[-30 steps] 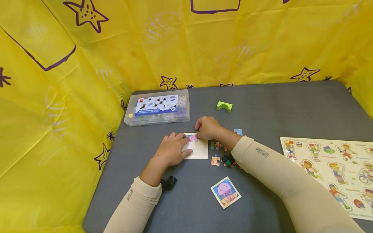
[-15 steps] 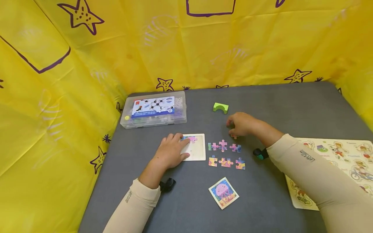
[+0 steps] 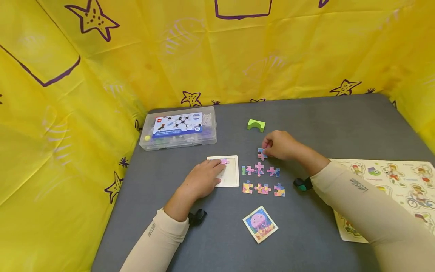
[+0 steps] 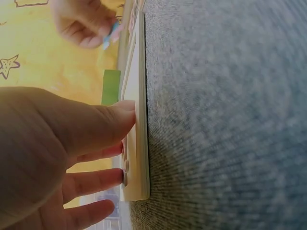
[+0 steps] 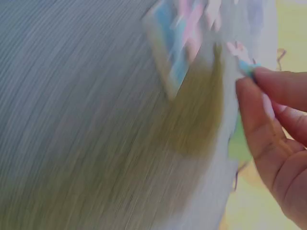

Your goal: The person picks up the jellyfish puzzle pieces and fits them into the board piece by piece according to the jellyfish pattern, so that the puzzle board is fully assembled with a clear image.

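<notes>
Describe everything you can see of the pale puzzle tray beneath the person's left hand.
The puzzle tray is pale, squarish and flat, seemingly wood, with a low raised rim around a plain recessed bed. It lies flat on the gray table. The left hand rests over its left side, hiding that part, with the thumb on the near left edge. Pink and blue puzzle pieces sit inside along the far edge, partly under the fingers; their number is unclear.

A clear plastic box (image 3: 178,140) with a molecule-printed label (image 3: 178,124) lies far left on the grey table (image 3: 306,121); right of it sits a green arch block (image 3: 256,124), while a sports-figure board (image 3: 397,183) lies at the right; yellow patterned cloth (image 3: 224,56) hangs along the far side
</notes>
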{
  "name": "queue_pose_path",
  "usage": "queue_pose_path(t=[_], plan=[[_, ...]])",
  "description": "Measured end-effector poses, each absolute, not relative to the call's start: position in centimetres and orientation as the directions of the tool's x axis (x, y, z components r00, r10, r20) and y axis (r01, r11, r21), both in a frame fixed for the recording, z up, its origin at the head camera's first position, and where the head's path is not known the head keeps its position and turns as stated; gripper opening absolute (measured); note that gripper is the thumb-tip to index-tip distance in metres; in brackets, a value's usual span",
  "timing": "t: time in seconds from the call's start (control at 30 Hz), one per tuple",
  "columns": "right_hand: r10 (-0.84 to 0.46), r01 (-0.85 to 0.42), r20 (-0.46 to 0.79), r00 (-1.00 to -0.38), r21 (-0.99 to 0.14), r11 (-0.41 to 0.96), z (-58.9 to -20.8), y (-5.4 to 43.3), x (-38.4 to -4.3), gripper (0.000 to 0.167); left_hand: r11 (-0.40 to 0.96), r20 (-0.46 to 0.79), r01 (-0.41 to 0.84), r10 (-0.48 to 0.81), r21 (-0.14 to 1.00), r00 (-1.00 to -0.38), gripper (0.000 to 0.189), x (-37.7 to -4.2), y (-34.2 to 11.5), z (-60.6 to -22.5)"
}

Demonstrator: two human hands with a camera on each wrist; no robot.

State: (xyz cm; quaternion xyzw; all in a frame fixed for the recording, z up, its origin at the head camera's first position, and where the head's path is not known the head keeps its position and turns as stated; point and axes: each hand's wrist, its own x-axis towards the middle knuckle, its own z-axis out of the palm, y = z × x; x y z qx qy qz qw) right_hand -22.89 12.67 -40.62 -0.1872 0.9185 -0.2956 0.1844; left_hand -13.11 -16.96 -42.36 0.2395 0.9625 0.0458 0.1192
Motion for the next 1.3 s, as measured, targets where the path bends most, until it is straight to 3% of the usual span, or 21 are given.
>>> queue_pose_path(t=[0.17,0.33,0.63,0.9,1.1,1.3], plan=[[-0.469,-0.127,-0.291,-0.834,-0.726,0.676,-40.8,8.6,-22.8,0.004,0.887,-0.207,0.431,0.458,0.163,-0.864,0.053,-13.0,-16.9,-42.2],[-0.488,-0.114,-0.312,-0.815,-0.739,0.664,-41.8,5.0,-22.7,0.004,0.888,-0.187,0.432,0.456,0.158,-0.870,0.052,-13.0,-16.6,-42.2],[-0.484,-0.199,-0.295,-0.824,-0.648,0.735,-42.4,2.9,-22.8,0.006,0.879,-0.179,0.466,0.477,0.104,-0.860,0.050,-13.0,-16.1,-42.2],[-0.488,-0.333,-0.195,-0.851,-0.518,0.788,-42.3,2.9,-22.8,0.007,0.899,-0.206,0.430,0.438,0.083,-0.875,0.051,-13.1,-16.0,-42.2],[-0.526,-0.408,-0.186,-0.830,-0.439,0.800,-41.4,4.8,-21.7,0.013,0.896,-0.185,0.433,0.443,0.093,-0.877,0.050,-13.0,-15.9,-42.6],[-0.562,-0.458,-0.277,-0.779,-0.359,0.813,-41.0,7.0,-19.9,0.020,0.907,-0.176,0.411,0.421,0.092,-0.890,0.050,-13.0,-16.1,-42.8]])
